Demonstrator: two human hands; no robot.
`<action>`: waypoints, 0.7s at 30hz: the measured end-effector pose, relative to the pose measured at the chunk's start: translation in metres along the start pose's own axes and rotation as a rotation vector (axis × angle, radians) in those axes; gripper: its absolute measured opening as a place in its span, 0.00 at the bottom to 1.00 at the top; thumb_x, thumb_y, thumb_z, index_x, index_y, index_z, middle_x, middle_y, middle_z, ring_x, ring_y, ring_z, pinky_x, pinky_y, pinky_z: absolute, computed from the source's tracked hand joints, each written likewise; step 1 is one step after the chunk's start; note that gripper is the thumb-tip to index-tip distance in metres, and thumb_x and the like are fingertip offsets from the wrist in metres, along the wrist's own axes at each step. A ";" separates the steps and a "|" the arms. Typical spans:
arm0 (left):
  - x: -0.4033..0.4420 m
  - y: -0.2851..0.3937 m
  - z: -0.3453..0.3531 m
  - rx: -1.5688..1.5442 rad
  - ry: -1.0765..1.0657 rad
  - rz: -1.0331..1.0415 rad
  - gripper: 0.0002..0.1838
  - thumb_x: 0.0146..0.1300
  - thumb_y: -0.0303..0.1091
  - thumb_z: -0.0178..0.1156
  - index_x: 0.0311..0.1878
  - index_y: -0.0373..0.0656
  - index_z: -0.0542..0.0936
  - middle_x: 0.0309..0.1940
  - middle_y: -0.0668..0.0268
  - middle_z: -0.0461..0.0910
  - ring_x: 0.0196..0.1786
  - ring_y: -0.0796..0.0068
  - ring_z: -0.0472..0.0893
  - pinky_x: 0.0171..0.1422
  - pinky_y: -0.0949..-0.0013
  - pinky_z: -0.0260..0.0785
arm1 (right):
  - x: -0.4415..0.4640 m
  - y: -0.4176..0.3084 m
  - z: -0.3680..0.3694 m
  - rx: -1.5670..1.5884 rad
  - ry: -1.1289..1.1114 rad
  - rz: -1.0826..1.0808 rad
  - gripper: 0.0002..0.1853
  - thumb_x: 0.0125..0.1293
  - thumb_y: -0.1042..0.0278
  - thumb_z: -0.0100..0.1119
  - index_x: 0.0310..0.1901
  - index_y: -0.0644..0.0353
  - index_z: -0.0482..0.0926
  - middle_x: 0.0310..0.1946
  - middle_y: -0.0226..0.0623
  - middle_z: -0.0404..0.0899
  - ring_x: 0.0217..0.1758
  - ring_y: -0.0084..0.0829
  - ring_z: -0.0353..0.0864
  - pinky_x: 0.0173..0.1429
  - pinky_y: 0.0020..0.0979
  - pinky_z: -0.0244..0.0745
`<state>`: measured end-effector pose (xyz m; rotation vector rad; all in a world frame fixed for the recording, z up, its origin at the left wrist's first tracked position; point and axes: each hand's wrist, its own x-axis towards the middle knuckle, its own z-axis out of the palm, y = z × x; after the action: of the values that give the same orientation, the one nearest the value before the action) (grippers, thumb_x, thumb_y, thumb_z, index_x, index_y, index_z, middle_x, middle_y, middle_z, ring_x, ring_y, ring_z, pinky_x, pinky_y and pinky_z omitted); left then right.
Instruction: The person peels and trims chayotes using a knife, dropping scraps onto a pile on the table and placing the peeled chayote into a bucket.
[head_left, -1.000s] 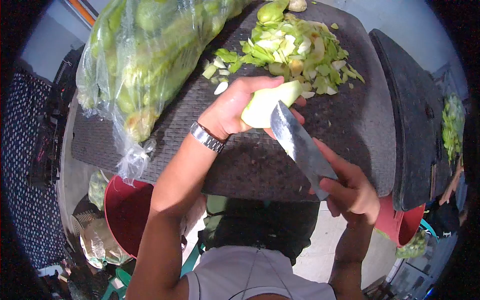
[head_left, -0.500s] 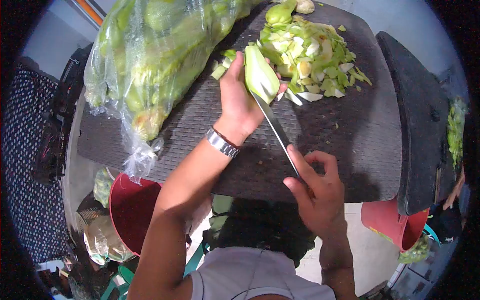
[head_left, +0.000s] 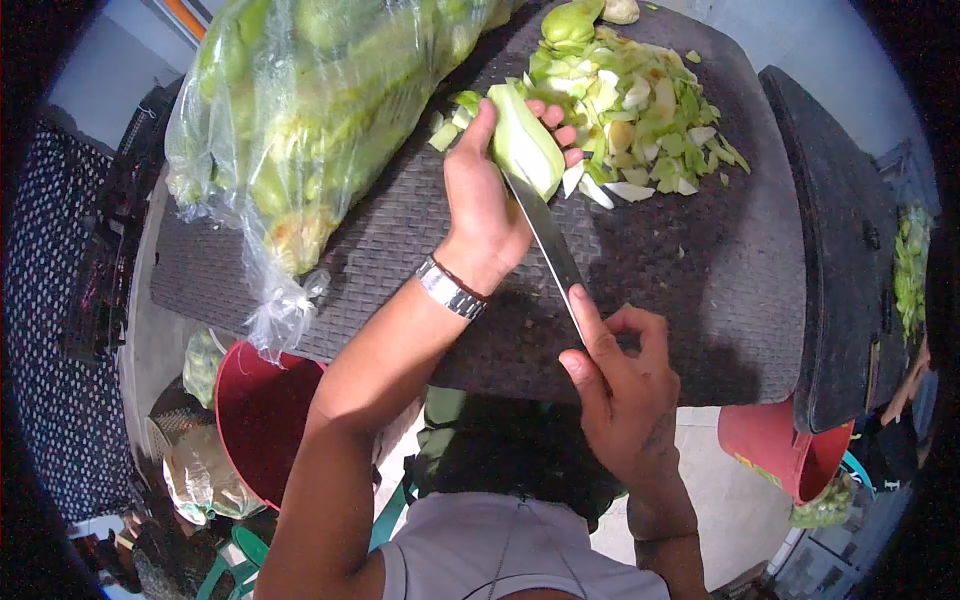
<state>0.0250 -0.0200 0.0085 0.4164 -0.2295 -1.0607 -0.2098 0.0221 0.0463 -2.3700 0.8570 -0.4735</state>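
Observation:
A pale green peeled vegetable point(head_left: 527, 142) lies in my left hand point(head_left: 482, 200), thumb on its left side and fingertips showing on its right. My right hand point(head_left: 628, 385) grips a knife point(head_left: 550, 240) by its handle end, index finger stretched along the blade. The blade's tip touches the lower end of the vegetable. Just right of my left hand is a heap of green and white peelings point(head_left: 640, 110) on the dark woven tabletop point(head_left: 390, 290). Behind the heap sits a whole green vegetable point(head_left: 572, 22).
A large clear plastic bag of green vegetables point(head_left: 320, 120) covers the table's back left. One red bucket point(head_left: 262, 415) stands below the left edge, another point(head_left: 765, 440) below the right. A dark panel point(head_left: 835, 250) stands along the right side, and a pale round piece point(head_left: 620, 11) lies at the back.
The vegetable has turned from slanting sideways to lengthwise, and my left hand has turned with it. My right hand has moved left with the knife, whose blade now shows narrower.

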 end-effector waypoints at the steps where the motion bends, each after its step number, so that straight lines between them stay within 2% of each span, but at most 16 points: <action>1: -0.003 0.000 0.005 0.018 0.028 0.010 0.25 0.83 0.52 0.41 0.56 0.37 0.74 0.60 0.47 0.79 0.52 0.48 0.85 0.63 0.48 0.77 | 0.000 -0.001 0.000 0.008 -0.014 0.014 0.25 0.75 0.53 0.61 0.73 0.38 0.75 0.48 0.45 0.72 0.36 0.45 0.83 0.38 0.44 0.83; 5: -0.004 -0.001 0.004 0.027 -0.029 0.007 0.26 0.83 0.53 0.40 0.57 0.36 0.73 0.64 0.42 0.76 0.57 0.44 0.84 0.66 0.46 0.76 | 0.001 -0.004 -0.001 0.011 -0.045 0.025 0.25 0.75 0.56 0.61 0.73 0.38 0.75 0.49 0.46 0.72 0.37 0.45 0.84 0.39 0.44 0.84; 14: -0.011 -0.007 0.012 0.070 -0.057 0.085 0.27 0.83 0.54 0.40 0.56 0.36 0.72 0.66 0.42 0.75 0.59 0.44 0.83 0.68 0.50 0.73 | 0.004 -0.002 0.002 0.090 -0.024 0.033 0.25 0.76 0.62 0.61 0.73 0.41 0.75 0.48 0.49 0.72 0.38 0.46 0.85 0.38 0.45 0.83; 17: -0.013 -0.010 0.016 0.100 -0.023 0.123 0.26 0.83 0.54 0.40 0.56 0.37 0.73 0.66 0.43 0.76 0.61 0.45 0.82 0.68 0.50 0.73 | 0.005 -0.002 0.011 0.041 0.091 -0.024 0.24 0.74 0.71 0.61 0.70 0.49 0.79 0.46 0.46 0.75 0.29 0.31 0.79 0.37 0.34 0.76; 21: -0.016 -0.016 0.018 0.156 -0.025 0.198 0.27 0.83 0.55 0.40 0.56 0.36 0.73 0.66 0.44 0.76 0.62 0.45 0.81 0.69 0.51 0.73 | 0.008 -0.003 0.012 0.045 0.123 -0.027 0.24 0.74 0.72 0.62 0.70 0.49 0.80 0.45 0.45 0.75 0.28 0.30 0.79 0.36 0.33 0.76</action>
<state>-0.0020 -0.0168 0.0176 0.5101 -0.3699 -0.8568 -0.1966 0.0239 0.0402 -2.3331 0.8601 -0.6484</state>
